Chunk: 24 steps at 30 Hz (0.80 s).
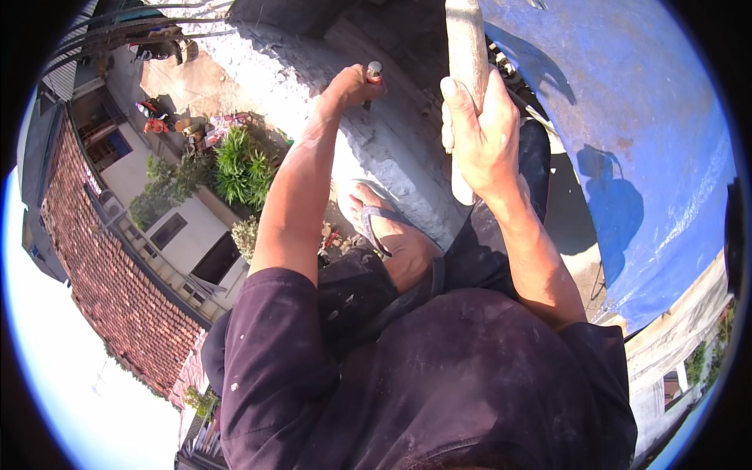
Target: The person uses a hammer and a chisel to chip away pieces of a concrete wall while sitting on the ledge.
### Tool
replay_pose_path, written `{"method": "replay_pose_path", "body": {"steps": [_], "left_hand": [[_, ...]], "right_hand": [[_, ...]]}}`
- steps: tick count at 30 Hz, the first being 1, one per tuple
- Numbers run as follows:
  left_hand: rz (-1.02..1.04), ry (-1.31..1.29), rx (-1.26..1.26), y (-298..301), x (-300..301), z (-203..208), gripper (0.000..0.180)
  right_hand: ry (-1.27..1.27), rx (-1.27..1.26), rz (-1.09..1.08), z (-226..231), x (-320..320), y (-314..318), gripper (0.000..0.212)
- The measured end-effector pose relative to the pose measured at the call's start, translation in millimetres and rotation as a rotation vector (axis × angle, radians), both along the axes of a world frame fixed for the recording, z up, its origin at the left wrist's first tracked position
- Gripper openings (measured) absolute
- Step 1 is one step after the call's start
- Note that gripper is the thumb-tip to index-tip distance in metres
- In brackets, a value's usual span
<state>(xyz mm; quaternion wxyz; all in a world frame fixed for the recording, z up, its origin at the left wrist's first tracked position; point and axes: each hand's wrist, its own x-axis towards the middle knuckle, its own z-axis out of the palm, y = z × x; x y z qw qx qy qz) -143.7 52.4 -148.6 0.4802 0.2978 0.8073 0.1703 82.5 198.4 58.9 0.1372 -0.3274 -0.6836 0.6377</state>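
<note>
My left hand point(351, 84) is closed around a chisel point(374, 72) with a red part and a round metal top end. The chisel stands close over a rough, chipped whitish masonry wall top point(395, 160); its lower tip is mostly hidden. My right hand point(487, 141) grips a thick, pale wooden handle point(468, 39), held lengthwise. The handle's lower end sticks out below the hand, and its upper end runs out at the top of the picture, so any head on it is out of view.
My sandalled foot point(399, 239) rests on the wall top. To the left, far below, are a yard with green plants point(241, 166), parked motorbikes point(154, 117) and a tiled roof point(117, 290). A blue sheet-like surface point(666, 117) spreads at the right. Cables cross the top left.
</note>
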Motion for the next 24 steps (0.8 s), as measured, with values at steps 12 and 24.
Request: {"method": "replay_pose_path", "body": {"steps": [12,24], "left_hand": [[-0.052,0.014,-0.117,-10,1,-34,0.037],[-0.102,0.122,-0.08,9,-5,-5,0.039]], "right_hand": [[-0.071,0.023,0.025,-19,4,-6,0.039],[-0.252,0.223,0.239,-50,24,-5,0.035]]}}
